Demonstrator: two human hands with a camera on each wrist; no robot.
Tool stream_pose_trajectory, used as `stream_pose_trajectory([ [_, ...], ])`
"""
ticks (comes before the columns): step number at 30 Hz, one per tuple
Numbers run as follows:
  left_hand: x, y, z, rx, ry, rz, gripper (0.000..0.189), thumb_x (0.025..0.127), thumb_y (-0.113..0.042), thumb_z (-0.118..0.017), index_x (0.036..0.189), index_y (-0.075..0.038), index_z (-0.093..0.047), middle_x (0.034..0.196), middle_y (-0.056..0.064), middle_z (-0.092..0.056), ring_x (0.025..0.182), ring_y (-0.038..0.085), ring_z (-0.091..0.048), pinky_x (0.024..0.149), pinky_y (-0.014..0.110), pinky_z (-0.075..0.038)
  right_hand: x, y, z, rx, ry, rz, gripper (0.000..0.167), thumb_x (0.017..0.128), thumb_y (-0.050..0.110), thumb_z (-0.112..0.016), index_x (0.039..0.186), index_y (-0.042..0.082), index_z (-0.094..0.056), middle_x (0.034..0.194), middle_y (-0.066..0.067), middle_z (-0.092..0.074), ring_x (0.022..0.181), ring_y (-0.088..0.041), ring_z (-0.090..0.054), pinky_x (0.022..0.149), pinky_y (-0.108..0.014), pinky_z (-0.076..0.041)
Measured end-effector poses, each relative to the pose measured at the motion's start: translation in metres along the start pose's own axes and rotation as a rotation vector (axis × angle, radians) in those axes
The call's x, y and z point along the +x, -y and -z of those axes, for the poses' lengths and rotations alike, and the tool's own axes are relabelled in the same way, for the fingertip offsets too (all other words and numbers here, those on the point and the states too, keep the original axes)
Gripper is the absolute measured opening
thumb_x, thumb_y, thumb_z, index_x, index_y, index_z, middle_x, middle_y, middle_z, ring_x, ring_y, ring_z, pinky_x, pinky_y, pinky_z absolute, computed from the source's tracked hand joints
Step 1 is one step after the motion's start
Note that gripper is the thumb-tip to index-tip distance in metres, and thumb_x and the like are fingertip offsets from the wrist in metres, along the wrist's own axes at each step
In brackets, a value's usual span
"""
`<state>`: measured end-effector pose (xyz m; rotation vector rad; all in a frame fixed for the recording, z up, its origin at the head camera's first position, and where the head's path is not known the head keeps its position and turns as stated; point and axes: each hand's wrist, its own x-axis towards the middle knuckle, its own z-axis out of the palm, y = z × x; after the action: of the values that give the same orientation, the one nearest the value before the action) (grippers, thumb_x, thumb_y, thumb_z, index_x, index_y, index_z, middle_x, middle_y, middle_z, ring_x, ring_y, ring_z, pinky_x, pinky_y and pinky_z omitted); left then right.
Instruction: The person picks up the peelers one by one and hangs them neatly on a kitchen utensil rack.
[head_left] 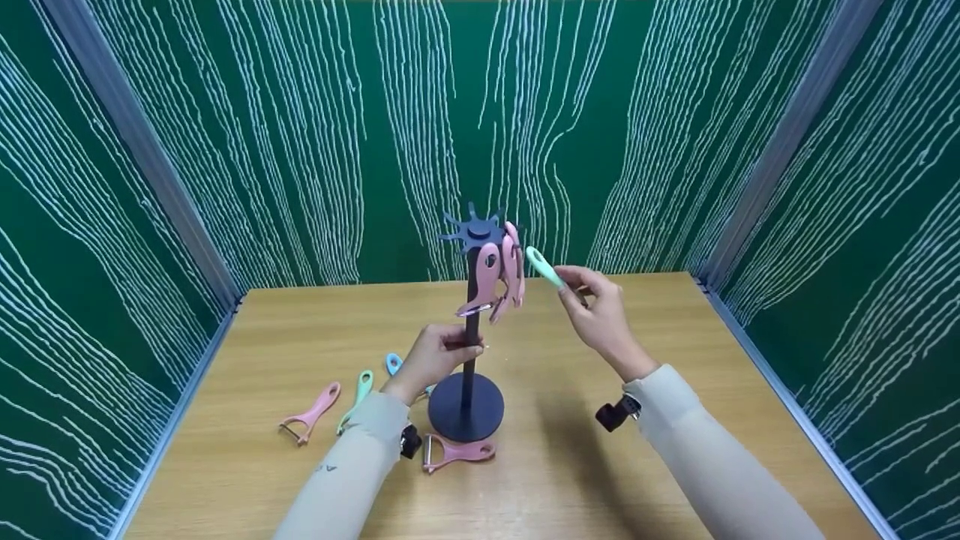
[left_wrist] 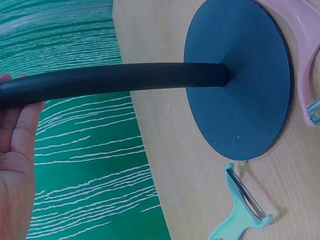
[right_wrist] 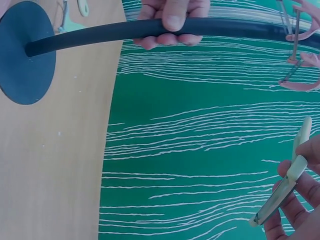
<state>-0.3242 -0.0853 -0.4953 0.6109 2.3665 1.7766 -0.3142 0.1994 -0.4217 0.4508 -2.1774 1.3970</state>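
My left hand [head_left: 435, 356] grips the post [head_left: 467, 379] of a black stand, with the fingers and thumb around it below the hooks. The stand is upright on its round base [head_left: 466, 420]. Several pink peelers [head_left: 488, 274] hang from the right and front hooks of its spoked top [head_left: 478, 231]. In my right hand [head_left: 600, 311] is a mint green peeler [head_left: 543, 266], pinched near its blade end. Its holed handle points up and left, just right of the hanging peelers. The right wrist view shows the green peeler's blade end [right_wrist: 275, 200] between thumb and fingers.
On the wooden table [head_left: 300, 322], left of the stand, lie a pink peeler [head_left: 322, 403], a green peeler [head_left: 364, 385] and a blue peeler [head_left: 393, 364] partly behind my left hand. Another pink peeler [head_left: 471, 451] lies before the base. Green, white-streaked walls [head_left: 405, 150] enclose the table.
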Motion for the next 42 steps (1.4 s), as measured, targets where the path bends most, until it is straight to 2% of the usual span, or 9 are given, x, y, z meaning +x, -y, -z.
stream_pose_trajectory([
  [7,0.0,0.0,-0.001,0.011,-0.013,-0.003,0.013,0.103,-0.01,-0.075,0.113,-0.005,-0.082,0.113,0.012,-0.082,0.109,0.027,-0.079,0.105,0.049,-0.061,0.008,0.01,0.003,-0.003,-0.014,0.024,0.026,0.1,-0.008,-0.068,0.124,-0.004,-0.076,0.109,-0.02,-0.078,0.092,-0.011,-0.063,0.085,-0.022,-0.052],
  [15,-0.001,0.001,0.001,0.008,-0.011,0.014,0.014,0.103,-0.011,-0.075,0.115,-0.007,-0.082,0.114,0.01,-0.083,0.11,0.026,-0.079,0.107,0.051,-0.06,0.017,0.021,0.008,0.0,-0.017,0.036,0.025,0.102,-0.006,-0.067,0.126,-0.002,-0.076,0.109,-0.019,-0.077,0.091,-0.012,-0.061,0.083,-0.019,-0.051],
  [22,0.0,-0.001,0.001,-0.005,-0.005,0.014,0.014,0.104,-0.011,-0.074,0.115,-0.008,-0.082,0.117,0.013,-0.082,0.111,0.027,-0.079,0.109,0.052,-0.059,0.026,0.033,0.01,0.02,-0.026,0.07,0.025,0.102,-0.006,-0.067,0.126,-0.003,-0.075,0.108,-0.02,-0.077,0.087,-0.01,-0.061,0.079,-0.018,-0.051],
  [30,0.0,-0.001,0.001,-0.002,-0.005,-0.004,0.014,0.104,-0.01,-0.074,0.114,-0.006,-0.082,0.118,0.02,-0.081,0.11,0.027,-0.079,0.108,0.05,-0.06,0.034,0.043,0.011,0.039,-0.018,0.079,0.026,0.103,-0.004,-0.066,0.127,-0.002,-0.075,0.112,-0.021,-0.077,0.089,-0.01,-0.063,0.086,-0.022,-0.054],
  [37,0.0,-0.002,-0.001,0.023,-0.016,-0.003,0.011,0.103,-0.011,-0.076,0.111,-0.007,-0.082,0.112,0.011,-0.082,0.106,0.024,-0.078,0.105,0.048,-0.061,0.041,0.053,0.01,0.088,-0.009,0.069,0.026,0.103,-0.004,-0.066,0.128,-0.002,-0.075,0.115,-0.021,-0.078,0.091,-0.008,-0.065,0.088,-0.02,-0.055],
  [42,0.001,-0.001,-0.002,0.022,-0.014,0.011,0.012,0.103,-0.009,-0.074,0.112,-0.007,-0.082,0.112,0.009,-0.082,0.107,0.024,-0.078,0.106,0.049,-0.061,0.045,0.057,0.008,0.089,0.006,0.065,0.027,0.104,-0.003,-0.065,0.129,-0.001,-0.075,0.119,-0.019,-0.077,0.098,-0.009,-0.066,0.095,-0.022,-0.055],
])
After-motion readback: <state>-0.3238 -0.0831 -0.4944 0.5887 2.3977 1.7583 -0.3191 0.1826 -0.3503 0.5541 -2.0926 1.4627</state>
